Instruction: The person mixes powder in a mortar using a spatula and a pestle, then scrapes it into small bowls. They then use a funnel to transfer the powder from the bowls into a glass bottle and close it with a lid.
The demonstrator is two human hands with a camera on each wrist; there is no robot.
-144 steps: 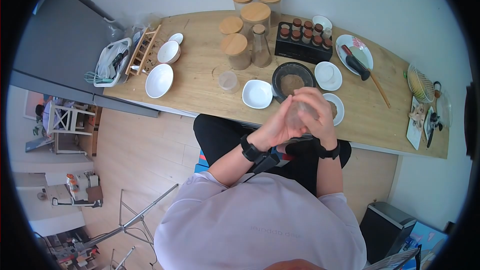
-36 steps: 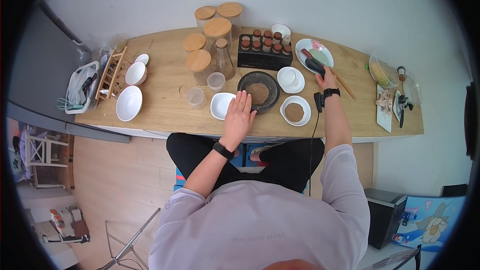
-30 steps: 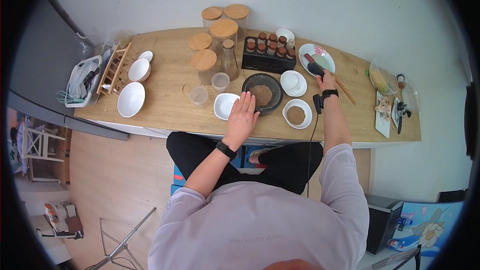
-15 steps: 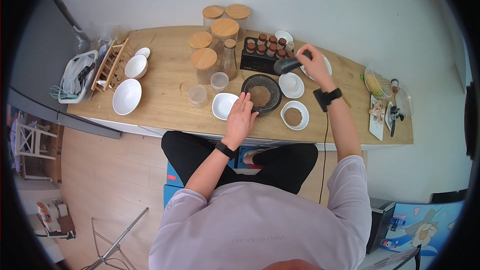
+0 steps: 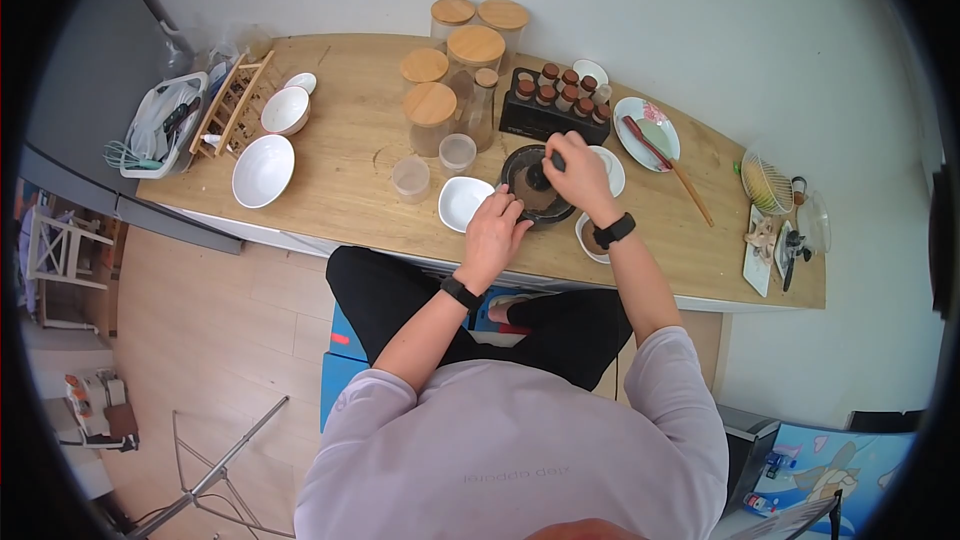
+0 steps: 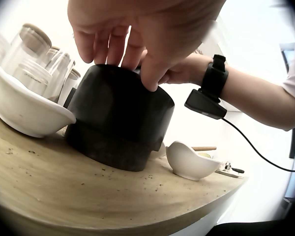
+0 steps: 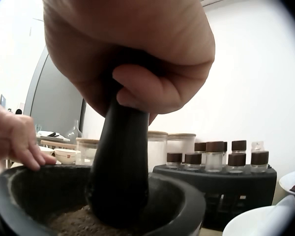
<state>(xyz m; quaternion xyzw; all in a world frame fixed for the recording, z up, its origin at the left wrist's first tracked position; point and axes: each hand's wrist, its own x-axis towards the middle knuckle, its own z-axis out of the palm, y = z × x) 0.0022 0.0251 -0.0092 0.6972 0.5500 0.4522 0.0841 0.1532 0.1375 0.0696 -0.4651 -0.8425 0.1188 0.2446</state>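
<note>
My right hand (image 5: 583, 180) grips a dark pestle (image 7: 120, 167) by its upper part, the fingers curled round it in the right wrist view. Its thick lower end stands in the brown ground powder (image 7: 78, 223) inside a black mortar (image 6: 118, 118). At the mortar's left rim, my left hand (image 5: 492, 240) holds the edge, with fingertips over the rim and the thumb on the outer wall. Just left of the mortar is a white square bowl (image 5: 466, 203). A white bowl of brown powder (image 5: 594, 240) sits below my right wrist, partly hidden by it.
Behind the mortar stand a black rack of spice jars (image 5: 540, 118) and wooden-lidded jars (image 5: 430, 105). Two clear cups are nearby, one (image 5: 410, 180) nearer the front. A floral plate (image 5: 660, 120) with a wooden-handled utensil lies right. White bowls (image 5: 263, 170) stand left.
My right hand has picked up the pestle from the floral plate and brought it left into the mortar. The left hand has gone from cupping something clear with the right to the mortar's rim.
</note>
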